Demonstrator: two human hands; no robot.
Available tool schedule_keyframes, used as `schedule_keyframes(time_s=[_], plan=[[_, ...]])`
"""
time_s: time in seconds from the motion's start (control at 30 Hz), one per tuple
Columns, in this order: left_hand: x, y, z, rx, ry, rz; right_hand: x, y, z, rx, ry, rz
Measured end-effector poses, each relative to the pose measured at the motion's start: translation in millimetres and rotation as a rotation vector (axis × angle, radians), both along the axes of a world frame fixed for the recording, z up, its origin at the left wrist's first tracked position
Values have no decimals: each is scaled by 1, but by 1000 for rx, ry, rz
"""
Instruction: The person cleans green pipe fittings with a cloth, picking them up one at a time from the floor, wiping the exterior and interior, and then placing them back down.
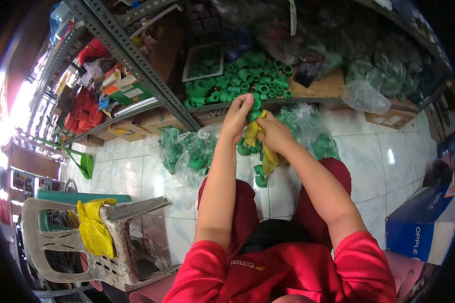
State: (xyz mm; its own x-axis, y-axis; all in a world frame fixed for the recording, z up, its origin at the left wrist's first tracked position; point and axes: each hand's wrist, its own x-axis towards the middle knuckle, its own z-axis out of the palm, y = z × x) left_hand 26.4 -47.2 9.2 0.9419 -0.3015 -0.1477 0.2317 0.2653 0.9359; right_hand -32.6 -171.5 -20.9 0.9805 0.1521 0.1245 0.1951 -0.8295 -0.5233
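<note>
My left hand (234,120) is closed around a green plastic pipe fitting (255,112), held in front of the shelf edge. My right hand (277,134) grips a yellow cloth (269,158), whose upper end touches the fitting while the rest hangs down. Behind my hands, a heap of green pipe fittings (245,76) covers part of the lower shelf. Below them, several green elbow fittings (260,180) lie on the tiled floor between my knees. Clear plastic bags of green fittings rest on the floor, one bag (192,154) to the left and another bag (308,129) to the right.
A white tray (203,61) of fittings and a dark phone-like object (308,69) are on the shelf. A metal shelf post (136,63) rises at left. A worn plastic chair (93,267) carries another yellow cloth (96,232). A blue-and-white box (414,222) stands at right.
</note>
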Motion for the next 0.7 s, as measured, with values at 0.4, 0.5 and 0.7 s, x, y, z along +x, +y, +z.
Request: schedule_keyframes(time_s=[0.4,0.5,0.7], plan=[[8,-2,-12,-590,-88,-212,11,-14,27,1778,498,202],[7,3,-15,-584,-47,-237,12,-17,20,1722,487,165],[7,12,-9,-264,157,-157,9,-10,7,712,28,-33]])
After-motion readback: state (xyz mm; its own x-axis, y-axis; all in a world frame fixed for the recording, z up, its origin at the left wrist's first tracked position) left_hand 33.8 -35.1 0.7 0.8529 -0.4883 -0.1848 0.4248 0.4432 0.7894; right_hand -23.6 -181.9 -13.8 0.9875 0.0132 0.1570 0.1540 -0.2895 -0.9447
